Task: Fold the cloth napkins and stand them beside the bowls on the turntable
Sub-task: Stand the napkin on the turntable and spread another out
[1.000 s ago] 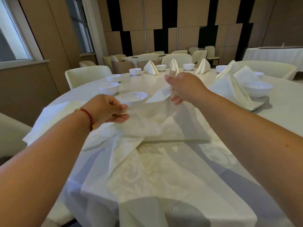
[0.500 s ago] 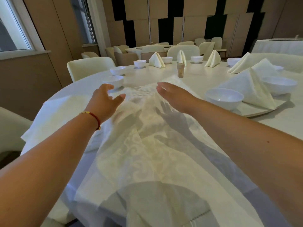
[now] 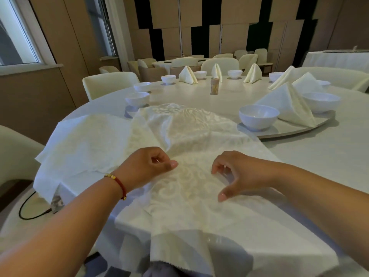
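Desk (image 3: 299,166): I see open room right of the cloth; near edge close below my hands.
Turntable (image 3: 295,132): bowls and standing napkins now sit further right.
Napkin (image 3: 189,136): half a second ago airborne, now spread flat; folding can start.
Left hand (image 3: 147,166): fingers curled, pinching the cloth.
Right hand (image 3: 237,172): fingers loosely curled, resting on the cloth.

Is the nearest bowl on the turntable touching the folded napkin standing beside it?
Apart. The head view shows bare turntable between the nearest bowl and the folded napkin.
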`<state>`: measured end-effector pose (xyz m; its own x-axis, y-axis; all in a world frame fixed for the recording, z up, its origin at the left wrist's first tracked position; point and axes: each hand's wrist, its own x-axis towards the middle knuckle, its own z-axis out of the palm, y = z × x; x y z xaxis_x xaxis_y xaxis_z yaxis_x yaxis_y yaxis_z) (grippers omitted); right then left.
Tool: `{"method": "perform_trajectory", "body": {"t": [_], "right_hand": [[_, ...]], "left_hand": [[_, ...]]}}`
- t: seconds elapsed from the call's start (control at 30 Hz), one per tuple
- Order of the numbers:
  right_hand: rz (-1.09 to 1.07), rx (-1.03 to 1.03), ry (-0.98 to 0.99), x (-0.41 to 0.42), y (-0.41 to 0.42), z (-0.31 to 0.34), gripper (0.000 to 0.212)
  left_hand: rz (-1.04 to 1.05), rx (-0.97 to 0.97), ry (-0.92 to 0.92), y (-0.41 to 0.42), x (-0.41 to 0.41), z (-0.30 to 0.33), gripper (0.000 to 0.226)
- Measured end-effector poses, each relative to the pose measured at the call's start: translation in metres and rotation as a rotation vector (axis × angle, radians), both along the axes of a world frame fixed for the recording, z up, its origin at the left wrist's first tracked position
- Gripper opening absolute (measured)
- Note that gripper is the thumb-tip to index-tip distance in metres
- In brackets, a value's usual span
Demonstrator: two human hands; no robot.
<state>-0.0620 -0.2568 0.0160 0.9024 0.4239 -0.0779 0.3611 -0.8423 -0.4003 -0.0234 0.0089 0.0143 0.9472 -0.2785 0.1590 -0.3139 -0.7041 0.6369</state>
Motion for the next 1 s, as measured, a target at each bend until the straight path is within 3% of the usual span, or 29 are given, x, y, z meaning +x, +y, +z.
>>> {"method": "perform_trajectory", "body": {"t": [0.17,0.23,0.47,0.7,0.87,1.0], "right_hand": [[-0.035,0.255,0.033,-0.004,-0.002,-0.014,0.019],[-0.050,0.259,0.020,-0.003,-0.002,-0.017,0.023],[-0.065,0.068,-0.068,-0.005,-0.017,-0.009,0.027],[-0.203,-0.319,-0.046,-0.006,-0.081,0.027,0.030],[-0.156,-0.054,-0.100,-0.015,-0.062,0.021,0.022],[-0.077,0.058,-0.098,-0.027,-0.030,0.008,0.022]], "left_hand": [[-0.003,-0.013,0.044,-0.014,-0.010,-0.013,0.025],[0.012,-0.018,0.041,-0.019,-0.009,-0.016,0.024],[0.096,-0.030,-0.104,-0.017,-0.006,-0.014,0.025],[0.131,-0.011,-0.129,-0.002,0.005,-0.020,0.021],[0.187,0.029,-0.190,0.006,0.017,-0.028,0.031],[0.377,0.117,-0.192,0.021,0.023,-0.026,0.052]]}}
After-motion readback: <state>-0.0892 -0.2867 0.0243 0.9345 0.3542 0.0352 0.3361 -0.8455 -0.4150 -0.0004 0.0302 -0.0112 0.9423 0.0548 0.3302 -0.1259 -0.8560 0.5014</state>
